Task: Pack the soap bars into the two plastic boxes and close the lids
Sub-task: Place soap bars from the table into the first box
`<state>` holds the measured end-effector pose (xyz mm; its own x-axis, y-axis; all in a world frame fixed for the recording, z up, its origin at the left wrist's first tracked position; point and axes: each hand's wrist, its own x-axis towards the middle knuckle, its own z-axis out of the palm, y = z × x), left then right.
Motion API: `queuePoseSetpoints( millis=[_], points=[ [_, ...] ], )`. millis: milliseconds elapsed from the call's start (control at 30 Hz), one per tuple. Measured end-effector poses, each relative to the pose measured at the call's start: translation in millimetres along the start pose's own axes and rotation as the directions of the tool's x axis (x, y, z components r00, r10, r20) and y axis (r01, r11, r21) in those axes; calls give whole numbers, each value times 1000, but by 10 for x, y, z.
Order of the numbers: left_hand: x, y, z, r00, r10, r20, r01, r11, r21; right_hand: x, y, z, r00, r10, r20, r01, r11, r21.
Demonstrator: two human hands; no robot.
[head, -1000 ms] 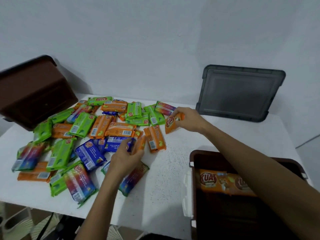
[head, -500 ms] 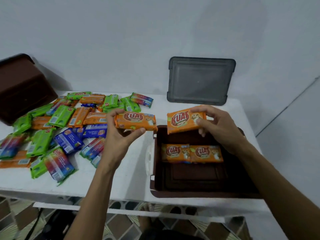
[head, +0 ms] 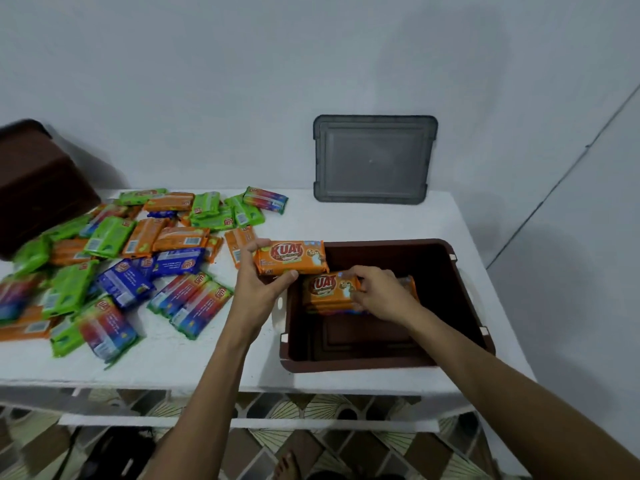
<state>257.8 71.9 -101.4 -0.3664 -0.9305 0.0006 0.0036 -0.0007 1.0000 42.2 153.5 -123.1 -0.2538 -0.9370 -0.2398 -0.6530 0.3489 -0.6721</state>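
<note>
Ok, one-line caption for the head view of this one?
Right hand grips an orange soap bar inside the brown box; left hand holds a second orange bar over its rim.

**Materials and finishes on the packing table**

We see the loose soap bars point(head: 180, 268) in thin film wrappers, glossy and lightly crinkled. The orange soap bar point(head: 291, 257) and the boxed soap bar point(head: 329, 289) shine the same way. We read the brown box point(head: 388, 365) as smooth moulded plastic with a dull sheen, and the second box point(head: 38, 188) likewise. The grey lid point(head: 375, 159) is cloudy, matt plastic. The white table point(head: 346, 216) looks matt and faintly speckled, and the wall point(head: 311, 57) is flat painted.
</note>
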Motion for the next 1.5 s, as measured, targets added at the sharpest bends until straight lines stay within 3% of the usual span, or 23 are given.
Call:
queuePoseSetpoints(
  millis=[100,167,200,233,267,333,367,400,533,633,800,933,1067,1200,1300,1400,1500],
  points=[
    [10,15,-19,1000,7,30,-8,999,34,-7,0,44,998,-61,16,63,977,-205],
    [10,45,-14,998,22,53,-25,998,53,-43,-45,-26,989,-129,-73,105,957,-270],
    [10,67,-4,997,32,67,-35,998,54,-72,-88,-79,981,-138,-139,108,973,-202],
    [10,89,20,995,44,88,-48,998,49,-105,-145,-141,976,-110,-185,108,994,-23],
    [7,107,57,992,55,117,-61,997,46,-144,-205,-197,983,-57,-172,102,959,263],
    [8,130,163,977,78,196,-95,992,81,-222,-297,-307,999,-18,-34,37,688,725],
    [11,138,229,967,92,237,-126,983,133,-250,-309,-356,999,-38,-10,31,617,787],
    [12,149,291,955,106,278,-168,963,212,-277,-296,-401,998,-56,-15,46,615,787],
    [64,60,352,900,201,388,-410,695,591,-382,-57,-602,995,-14,-103,81,727,682],
    [79,-89,219,910,279,308,-415,584,698,-454,167,-756,983,67,-171,38,837,546],
    [34,-227,124,914,380,146,-372,637,675,-408,377,-733,977,131,-170,-66,937,343],
    [-26,-209,163,897,434,85,-375,644,667,-288,437,-578,973,103,-208,-103,995,10],
    [-28,-220,157,893,440,89,-380,635,672,-226,456,-429,979,30,-203,-76,973,-219],
    [-51,-250,53,893,427,141,-407,634,657,-192,360,-368,978,-1,-210,-102,872,-478],
    [-122,-330,-162,902,394,177,-404,621,671,-182,116,-252,958,-88,-271,-61,867,-494],
    [-197,-438,-554,929,347,130,-333,627,704,-167,-356,-13,903,-287,-320,161,916,-368],
    [-254,-527,-1116,954,290,69,-239,603,761,-147,-954,356,883,-370,-289,286,912,-292]
  ],
)
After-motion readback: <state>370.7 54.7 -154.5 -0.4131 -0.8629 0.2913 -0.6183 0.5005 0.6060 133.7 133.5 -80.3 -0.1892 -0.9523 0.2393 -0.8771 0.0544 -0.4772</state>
